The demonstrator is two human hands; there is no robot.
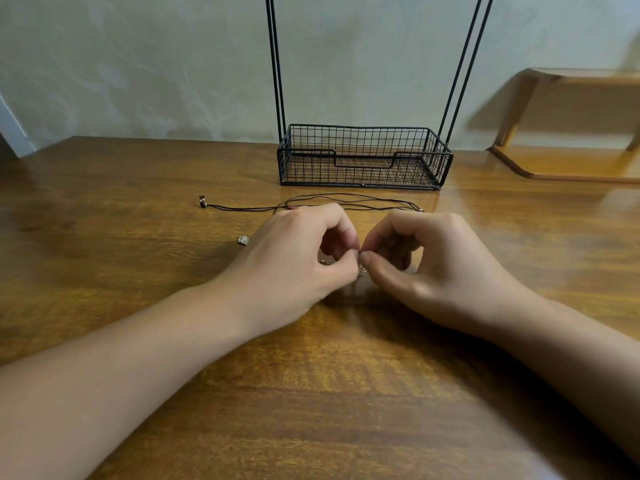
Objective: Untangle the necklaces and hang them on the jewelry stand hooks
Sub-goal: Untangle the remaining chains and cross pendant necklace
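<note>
1. Table [138,237]: broad wooden top, smooth and a little glossy by the look of it, so I judge that thin cords and chains will slide on it freely and are easier pinched up than dragged.

2. Jewelry stand [363,157]: black wire basket base at the far middle of the table, with thin uprights rising out of view; the hooks cannot be seen. It looks rigid but light, so a hard tug on a hung necklace could shift it.

3. Left hand [298,258] and right hand [436,265]: side by side at the near middle, each pinching thumb against forefinger on a fine chain [361,270] where the tips meet. Only small glints of it show between them. It is surely light, limp and easily kinked; hold close on either side of the knot and tease, not pull.

4. Dark cord necklace [346,200]: lies in long loops just beyond the hands, near the stand, its clasp end [203,201] far to the left. Soft and weightless; lift it by the cord near the clasp.

5. Small metal charm [243,240]: just left of the left hand, apart from it.
</note>
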